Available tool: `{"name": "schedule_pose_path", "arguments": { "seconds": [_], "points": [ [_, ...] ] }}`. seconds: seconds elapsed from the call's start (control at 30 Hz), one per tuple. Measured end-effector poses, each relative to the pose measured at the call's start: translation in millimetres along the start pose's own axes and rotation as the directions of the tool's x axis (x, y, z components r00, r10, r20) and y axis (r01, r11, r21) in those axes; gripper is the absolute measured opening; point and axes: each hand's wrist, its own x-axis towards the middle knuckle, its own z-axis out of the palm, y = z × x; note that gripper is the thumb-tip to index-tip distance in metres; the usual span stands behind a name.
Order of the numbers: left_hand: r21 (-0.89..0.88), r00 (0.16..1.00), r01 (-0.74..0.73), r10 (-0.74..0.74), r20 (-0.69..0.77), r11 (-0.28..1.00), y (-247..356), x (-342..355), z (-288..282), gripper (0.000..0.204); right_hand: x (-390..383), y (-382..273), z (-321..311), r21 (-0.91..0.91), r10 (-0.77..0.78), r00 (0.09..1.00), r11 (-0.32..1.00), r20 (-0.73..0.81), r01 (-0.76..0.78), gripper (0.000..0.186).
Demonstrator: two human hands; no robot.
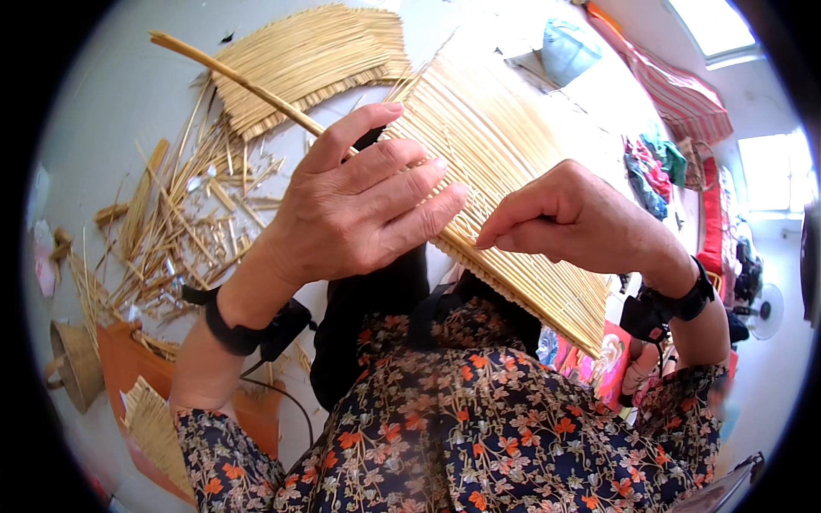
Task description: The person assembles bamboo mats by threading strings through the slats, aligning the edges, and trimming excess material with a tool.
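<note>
A large mat of straw stalks (556, 286) leans in front of me, its near edge bound in a ridged border. My left hand (368, 192) is closed around a long straw bundle (248, 81), which sticks out to the upper left past the mat. Its fingers lie over the mat's left part, and its thumb is hidden. Farther right, my right hand (564, 218) pinches at the mat's near edge, finger and thumb pressed together. Whatever sits in that pinch is too small to make out.
Two finished-looking straw panels (299, 64) lie on the floor at the upper left. Loose straw pieces (197, 222) are scattered below them. A metal pot (77, 363) stands at the far left by an orange wooden piece (128, 350). A light-blue bucket (569, 51) and a fan (765, 312) are farther off.
</note>
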Motion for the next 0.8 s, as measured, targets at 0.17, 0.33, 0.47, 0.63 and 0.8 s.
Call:
{"name": "schedule_pose_path", "arguments": {
  "seconds": [0.17, 0.33, 0.47, 0.63, 0.8],
  "points": [
    [0.011, 0.992, -0.123, 0.123, 0.006, 0.992, -3, 36, -4, 0.023, -21, 17, -23, -0.084, -0.221, 0.974, 0.973, -0.055, 0.216, 0.015],
    [0.015, 0.991, -0.128, 0.127, 0.043, 0.992, 2, 46, -5, 0.02, -24, 24, -34, -0.116, -0.241, 0.97, 0.964, -0.014, 0.238, 0.015],
    [0.035, 0.987, -0.147, 0.144, 0.069, 0.989, 9, 43, -11, 0.014, -25, 23, -28, -0.119, -0.267, 0.963, 0.956, 0.018, 0.268, 0.016],
    [0.031, 0.989, -0.12, 0.117, 0.089, 0.992, 19, 22, -12, 0.015, -19, 23, -7, -0.07, -0.274, 0.961, 0.959, 0.034, 0.276, 0.015],
    [0.038, 0.989, -0.122, 0.118, 0.09, 0.992, 23, 18, -14, 0.016, -21, 19, -2, -0.145, -0.343, 0.939, 0.928, 0.025, 0.343, 0.013]
  ]
}}
